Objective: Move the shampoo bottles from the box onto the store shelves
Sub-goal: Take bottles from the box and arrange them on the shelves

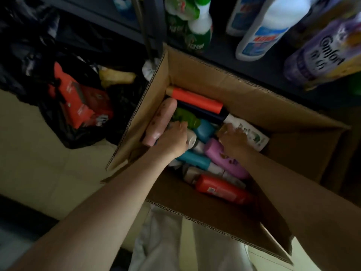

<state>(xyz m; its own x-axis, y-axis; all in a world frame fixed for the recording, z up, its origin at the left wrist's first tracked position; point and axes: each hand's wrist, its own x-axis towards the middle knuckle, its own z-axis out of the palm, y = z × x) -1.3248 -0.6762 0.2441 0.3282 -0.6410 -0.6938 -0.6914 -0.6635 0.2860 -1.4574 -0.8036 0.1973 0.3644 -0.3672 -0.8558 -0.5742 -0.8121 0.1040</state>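
Note:
An open cardboard box [205, 75] stands on the floor in front of the dark store shelves [259, 69]. Several shampoo bottles lie in it: an orange one [197, 98], a pink one [160, 120], a green one [185, 116], a purple one [224, 159], a red one [220, 189] and a white one with green print [254, 136]. Both my hands are down inside the box. My left hand [172, 138] curls around a small white bottle [191, 139] beside the pink one. My right hand [233, 140] lies on the near end of the white printed bottle, above the purple one; its grip is hidden.
The shelf behind the box holds white cleaner bottles [259, 32], green bottles [197, 26] and a purple Comfort pack [320, 53]. A black plastic bag with red packets [78, 102] lies on the pale floor at the left. The box's near flap [224, 222] hangs toward me.

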